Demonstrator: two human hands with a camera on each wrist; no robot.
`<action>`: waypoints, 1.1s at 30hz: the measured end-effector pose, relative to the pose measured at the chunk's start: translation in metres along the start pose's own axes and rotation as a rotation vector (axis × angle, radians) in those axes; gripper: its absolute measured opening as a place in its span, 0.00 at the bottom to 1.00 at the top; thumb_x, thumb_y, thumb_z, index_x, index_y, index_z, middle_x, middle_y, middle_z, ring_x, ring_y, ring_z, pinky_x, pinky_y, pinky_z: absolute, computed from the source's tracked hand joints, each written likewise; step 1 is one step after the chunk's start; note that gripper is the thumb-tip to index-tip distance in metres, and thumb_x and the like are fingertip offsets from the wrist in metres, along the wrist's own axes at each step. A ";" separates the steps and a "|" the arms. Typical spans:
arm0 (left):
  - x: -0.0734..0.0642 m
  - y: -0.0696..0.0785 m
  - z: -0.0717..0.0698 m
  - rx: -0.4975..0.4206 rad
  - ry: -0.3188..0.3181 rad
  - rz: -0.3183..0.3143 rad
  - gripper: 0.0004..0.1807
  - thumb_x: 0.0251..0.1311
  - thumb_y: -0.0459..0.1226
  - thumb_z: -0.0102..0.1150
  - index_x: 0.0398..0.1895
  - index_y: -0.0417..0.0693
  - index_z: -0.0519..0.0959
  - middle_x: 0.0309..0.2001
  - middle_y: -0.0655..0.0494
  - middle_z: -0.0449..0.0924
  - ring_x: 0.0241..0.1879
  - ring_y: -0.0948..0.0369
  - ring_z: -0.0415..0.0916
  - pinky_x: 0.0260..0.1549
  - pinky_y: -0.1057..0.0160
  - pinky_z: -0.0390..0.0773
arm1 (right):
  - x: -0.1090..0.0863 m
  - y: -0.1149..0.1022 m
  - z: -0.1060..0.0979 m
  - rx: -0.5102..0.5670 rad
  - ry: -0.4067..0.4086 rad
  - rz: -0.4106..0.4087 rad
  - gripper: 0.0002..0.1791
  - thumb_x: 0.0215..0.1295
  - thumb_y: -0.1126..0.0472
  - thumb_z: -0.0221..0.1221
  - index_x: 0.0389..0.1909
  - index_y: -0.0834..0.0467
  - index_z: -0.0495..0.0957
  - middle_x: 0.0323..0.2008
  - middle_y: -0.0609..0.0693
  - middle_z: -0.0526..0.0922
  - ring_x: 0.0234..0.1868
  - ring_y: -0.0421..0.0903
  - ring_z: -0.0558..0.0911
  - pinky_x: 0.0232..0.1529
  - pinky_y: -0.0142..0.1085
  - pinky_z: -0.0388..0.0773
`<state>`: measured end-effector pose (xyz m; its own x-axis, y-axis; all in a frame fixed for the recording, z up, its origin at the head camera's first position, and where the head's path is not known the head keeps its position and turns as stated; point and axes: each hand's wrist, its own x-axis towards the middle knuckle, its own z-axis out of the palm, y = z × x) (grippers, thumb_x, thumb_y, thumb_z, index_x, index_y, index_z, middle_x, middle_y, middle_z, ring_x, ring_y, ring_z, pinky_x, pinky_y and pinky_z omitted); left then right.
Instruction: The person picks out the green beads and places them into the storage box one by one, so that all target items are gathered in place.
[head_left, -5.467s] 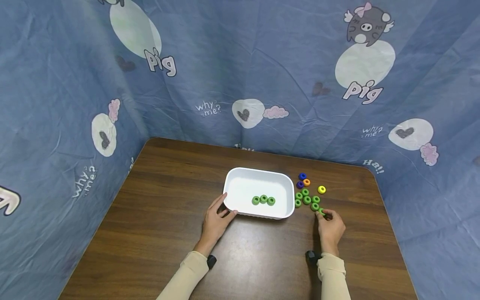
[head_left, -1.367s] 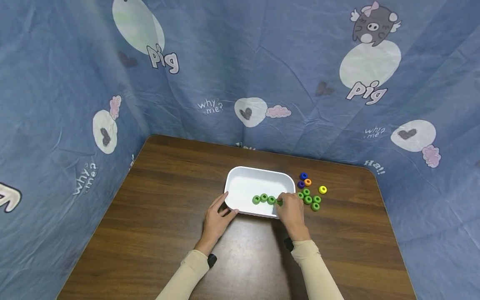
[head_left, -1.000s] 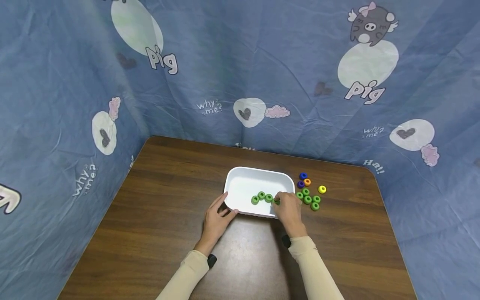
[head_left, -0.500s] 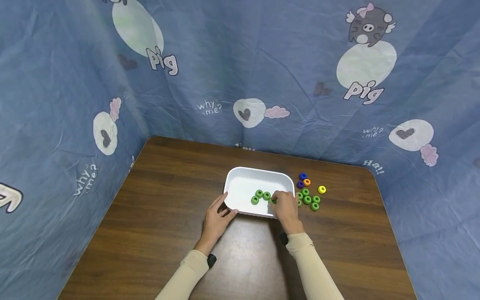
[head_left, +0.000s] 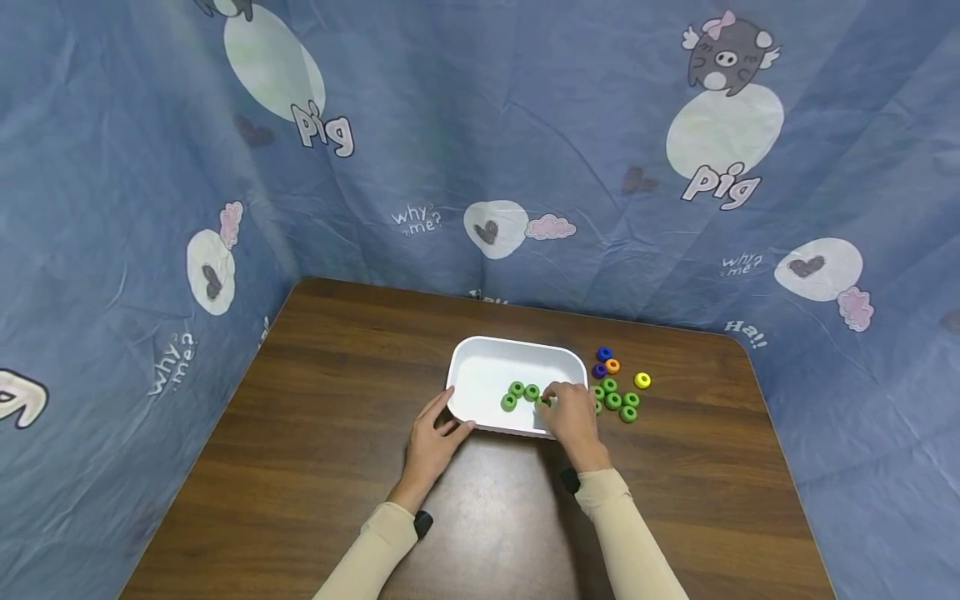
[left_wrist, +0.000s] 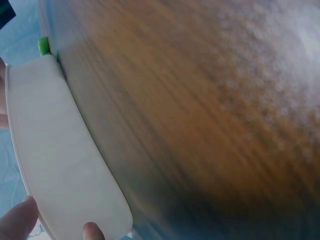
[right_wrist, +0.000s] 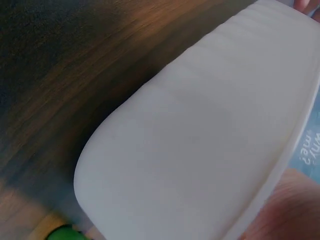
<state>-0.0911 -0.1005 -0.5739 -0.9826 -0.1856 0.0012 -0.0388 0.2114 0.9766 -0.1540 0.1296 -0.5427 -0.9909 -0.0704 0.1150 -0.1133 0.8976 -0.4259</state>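
A white rectangular tray (head_left: 480,367) sits mid-table in the head view. Inside it are green ring-shaped beads (head_left: 517,389) in a bent row, one of them lower at the left end. My right hand (head_left: 576,421) reaches over the tray's right part and pinches a green bead (head_left: 544,402), partly hidden by the fingers. In the right wrist view, the tray's outer wall (right_wrist: 175,140) hides the fingertips. My left hand (head_left: 431,446) rests its spread, fairly straight fingers around the tray's front left corner. The left wrist view shows fingertips (left_wrist: 92,231) touching the outer wall.
Right of the tray lie several loose green beads (head_left: 613,401), two blue or purple ones (head_left: 604,354), an orange bead (head_left: 612,366) and a yellow bead (head_left: 642,381). The wooden table (head_left: 300,467) ends at a blue printed curtain (head_left: 450,125).
My right hand has brought a green bead from the table into the tray. Over the last second it shifted slightly left, and the straight row of beads bent. My left hand stayed put.
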 end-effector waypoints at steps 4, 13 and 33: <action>0.000 0.000 0.000 0.006 0.004 0.003 0.38 0.54 0.31 0.74 0.70 0.44 0.71 0.71 0.39 0.68 0.71 0.47 0.67 0.57 0.61 0.85 | -0.001 0.001 -0.005 0.064 0.064 -0.064 0.08 0.56 0.62 0.71 0.36 0.61 0.87 0.38 0.57 0.90 0.44 0.59 0.82 0.54 0.53 0.75; 0.002 -0.001 0.000 -0.009 0.004 0.004 0.38 0.54 0.31 0.74 0.70 0.43 0.72 0.71 0.39 0.69 0.71 0.46 0.67 0.57 0.57 0.85 | 0.002 0.011 -0.034 0.232 0.156 -0.050 0.12 0.61 0.61 0.69 0.42 0.63 0.85 0.45 0.60 0.88 0.51 0.60 0.81 0.57 0.54 0.79; 0.000 -0.002 0.000 -0.016 0.002 -0.023 0.38 0.54 0.32 0.74 0.70 0.45 0.72 0.71 0.41 0.68 0.71 0.50 0.67 0.57 0.61 0.84 | -0.022 0.098 -0.038 0.375 0.251 0.405 0.14 0.65 0.63 0.65 0.48 0.64 0.83 0.51 0.64 0.84 0.55 0.62 0.80 0.56 0.55 0.79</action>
<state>-0.0913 -0.1010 -0.5755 -0.9811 -0.1923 -0.0206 -0.0581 0.1916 0.9798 -0.1409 0.2352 -0.5529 -0.9181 0.3907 0.0665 0.2058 0.6135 -0.7624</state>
